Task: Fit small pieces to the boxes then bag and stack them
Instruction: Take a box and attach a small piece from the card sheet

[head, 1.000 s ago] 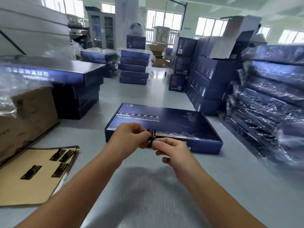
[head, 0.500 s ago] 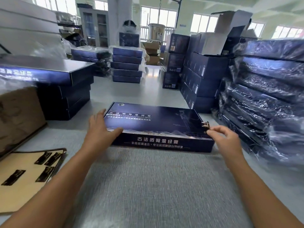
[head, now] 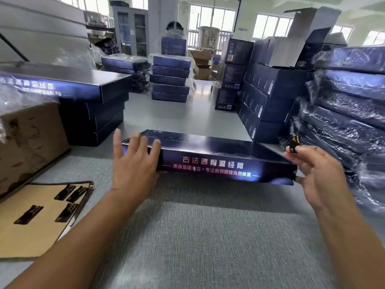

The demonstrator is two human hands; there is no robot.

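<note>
A flat dark blue box [head: 218, 163] with gold and red print on its front side sits on the grey table, its near edge lifted toward me. My left hand [head: 133, 163] lies against the box's left front corner, fingers spread and straight. My right hand [head: 318, 174] is at the box's right front corner, thumb under the edge. Between its fingertips it pinches a small black and gold sticker piece [head: 294, 143].
A tan backing sheet [head: 31, 222] with several black stickers lies at the left front. A cardboard carton [head: 27, 140] and a stack of blue boxes [head: 87, 101] stand left. Bagged boxes [head: 350, 113] are piled right. More stacks [head: 169, 80] stand behind.
My hands parted from the sticker piece in front of me and went to the box's two front corners. The box's near edge has come up and closer to me.
</note>
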